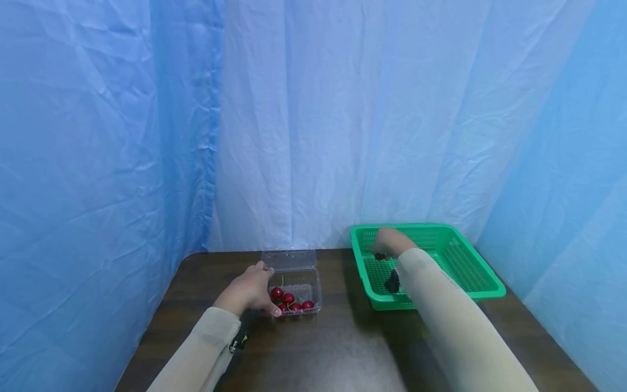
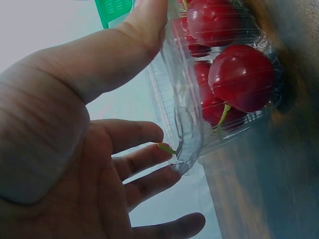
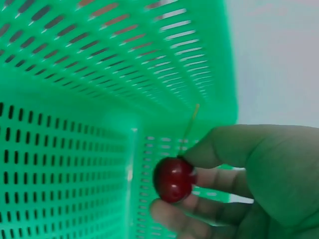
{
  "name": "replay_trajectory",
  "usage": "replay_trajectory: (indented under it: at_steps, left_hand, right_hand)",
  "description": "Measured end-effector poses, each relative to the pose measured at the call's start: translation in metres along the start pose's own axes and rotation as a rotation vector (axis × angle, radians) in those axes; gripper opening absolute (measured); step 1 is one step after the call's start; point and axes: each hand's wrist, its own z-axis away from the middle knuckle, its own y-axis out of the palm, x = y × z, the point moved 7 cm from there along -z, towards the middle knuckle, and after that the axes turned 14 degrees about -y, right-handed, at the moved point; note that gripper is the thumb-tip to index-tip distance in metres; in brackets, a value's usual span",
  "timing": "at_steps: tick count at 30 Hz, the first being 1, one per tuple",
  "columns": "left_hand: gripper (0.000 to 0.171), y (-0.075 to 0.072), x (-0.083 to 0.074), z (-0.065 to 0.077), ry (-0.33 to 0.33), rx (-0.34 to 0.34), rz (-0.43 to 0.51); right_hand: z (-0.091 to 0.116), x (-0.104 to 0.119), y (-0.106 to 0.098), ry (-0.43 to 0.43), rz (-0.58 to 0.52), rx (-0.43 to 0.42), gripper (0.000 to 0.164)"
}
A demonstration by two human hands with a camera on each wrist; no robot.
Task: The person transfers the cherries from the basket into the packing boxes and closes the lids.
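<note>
My left hand (image 1: 251, 288) grips the left side of a clear plastic box (image 1: 317, 288), its thumb at the front rim and its fingers toward the back. Several red cherries (image 2: 242, 77) with green stems lie inside that box, gathered toward its front. Over a green slotted basket (image 1: 477, 261), my right hand (image 1: 389, 243) reaches down past the rim. Its thumb and fingers pinch one dark red cherry (image 3: 174, 179), whose thin stem points up. That cherry hangs near a corner of the basket, above the slotted floor.
The box's clear lid (image 1: 289, 258) is folded back behind it, near the curtain. Both containers stand on a dark wooden table (image 1: 333, 348), the basket to the right. Blue curtains (image 1: 318, 120) hang behind and at both sides. A black wrist device (image 1: 392, 282) shows by the right sleeve.
</note>
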Motion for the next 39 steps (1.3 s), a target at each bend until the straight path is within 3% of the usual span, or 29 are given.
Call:
replay_trajectory:
  at_steps: [6,9,13,15,30,39]
  left_hand:
    - [0.116,0.0,0.001,-0.001,0.006,0.0,0.003]
    - [0.116,0.001,0.001,-0.001,0.005,0.001,0.0]
    - [0.118,0.002,0.002,-0.003,0.0,0.001,-0.003]
    - [0.118,0.002,0.003,-0.003,0.0,-0.003,-0.004]
    - [0.116,0.004,0.003,-0.01,-0.003,0.003,0.007]
    - [0.116,0.004,0.001,-0.01,0.009,0.017,-0.005]
  right_hand:
    - [0.01,0.022,-0.023,-0.092,-0.04,-0.128,0.052]
    - [0.02,0.039,-0.03,-0.146,-0.063,-0.193,0.042]
    - [0.031,0.065,-0.031,-0.23,-0.071,-0.241,0.018]
    - [0.034,0.079,-0.027,-0.278,-0.071,-0.252,0.02]
    - [0.037,0.167,0.044,-0.552,-0.025,-0.257,0.007]
    - [0.025,0.192,0.099,-0.569,0.117,-0.214,0.006]
